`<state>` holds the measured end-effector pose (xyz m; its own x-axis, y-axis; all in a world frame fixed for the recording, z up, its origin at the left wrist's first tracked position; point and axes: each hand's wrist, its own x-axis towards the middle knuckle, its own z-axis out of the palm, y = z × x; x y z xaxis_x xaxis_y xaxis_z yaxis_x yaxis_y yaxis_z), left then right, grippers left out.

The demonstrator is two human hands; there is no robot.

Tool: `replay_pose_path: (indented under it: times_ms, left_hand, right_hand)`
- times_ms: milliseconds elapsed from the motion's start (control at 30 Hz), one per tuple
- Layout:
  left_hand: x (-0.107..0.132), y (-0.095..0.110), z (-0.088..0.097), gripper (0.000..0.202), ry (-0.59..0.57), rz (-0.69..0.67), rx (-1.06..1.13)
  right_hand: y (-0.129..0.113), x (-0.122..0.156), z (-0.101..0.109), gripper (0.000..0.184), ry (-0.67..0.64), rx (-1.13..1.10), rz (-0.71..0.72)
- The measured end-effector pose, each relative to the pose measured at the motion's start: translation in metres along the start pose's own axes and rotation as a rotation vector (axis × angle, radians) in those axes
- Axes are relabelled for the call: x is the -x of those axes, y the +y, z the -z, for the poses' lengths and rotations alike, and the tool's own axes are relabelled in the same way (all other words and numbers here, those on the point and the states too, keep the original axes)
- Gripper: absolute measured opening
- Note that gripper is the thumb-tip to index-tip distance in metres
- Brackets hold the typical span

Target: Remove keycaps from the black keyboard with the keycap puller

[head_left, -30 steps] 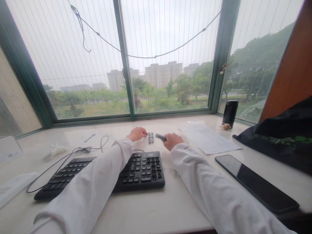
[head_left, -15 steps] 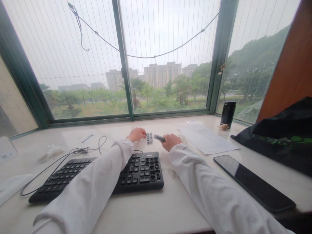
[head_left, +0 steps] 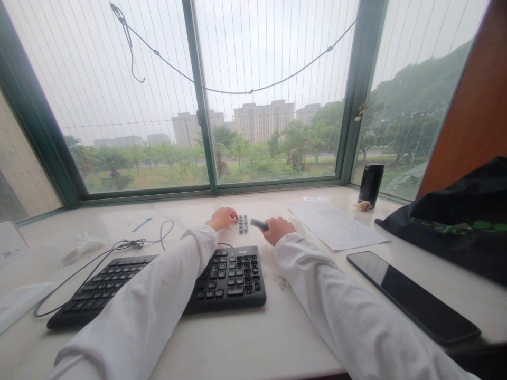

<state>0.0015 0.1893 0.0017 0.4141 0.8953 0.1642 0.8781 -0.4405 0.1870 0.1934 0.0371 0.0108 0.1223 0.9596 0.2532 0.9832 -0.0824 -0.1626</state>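
Observation:
Several small grey keycaps [head_left: 243, 224] lie in a cluster on the white tabletop, behind the keyboard. At their left edge is my left hand [head_left: 223, 217], its thumb and fingers pinched together; a tiny dark bit shows at the fingertips, too small to name. To their right, my right hand [head_left: 279, 230] is closed around a short dark grey brush-like tool [head_left: 260, 225], its tip pointing left at the keycaps. Below my hands sits a black keyboard [head_left: 225, 282], partly covered by my left sleeve. Several positions on its number pad show bare sockets.
A black cable [head_left: 132, 244] and a blue stick [head_left: 141, 224] lie left. At right are a printed paper sheet [head_left: 336, 227], a phone [head_left: 412, 295], a black can-shaped object [head_left: 371, 184] and a black bag [head_left: 455, 221]. The window frame [head_left: 214, 189] bounds the back.
Almost nothing differs. Both hands stay in place beside the keycaps, with only a slight shift in my left fingers.

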Motion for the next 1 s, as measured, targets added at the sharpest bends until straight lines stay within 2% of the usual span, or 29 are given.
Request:
replay_pose_path:
  times_ms: [333,467,600,700,800,900,1000]
  left_hand:
    - [0.009,0.005,0.01,0.023,0.031,-0.01,0.001]
    - [0.018,0.01,0.026,0.02,0.084,-0.018,-0.009]
    - [0.041,0.02,0.048,0.022,0.135,-0.06,-0.011]
    - [0.07,0.029,0.062,0.024,0.146,-0.115,-0.006]
    - [0.106,0.036,0.07,0.029,0.127,-0.233,0.0]
    - [0.142,0.042,0.071,0.026,0.012,-0.423,0.073]
    - [0.17,0.045,0.066,0.024,-0.041,-0.563,0.199]
  right_hand:
    - [0.003,-0.004,-0.004,0.038,0.017,-0.016,0.016]
    - [0.003,-0.004,-0.003,0.037,0.036,-0.037,0.032]
    - [0.0,-0.003,0.001,0.035,0.101,-0.159,0.034]
    - [-0.004,-0.004,0.005,0.034,0.227,-0.374,0.027]
    - [-0.009,-0.006,0.01,0.037,0.343,-0.735,-0.062]
    - [-0.017,-0.002,0.016,0.035,0.327,-1.257,-0.18]
    - [-0.033,0.011,0.024,0.038,0.286,-1.688,-0.197]
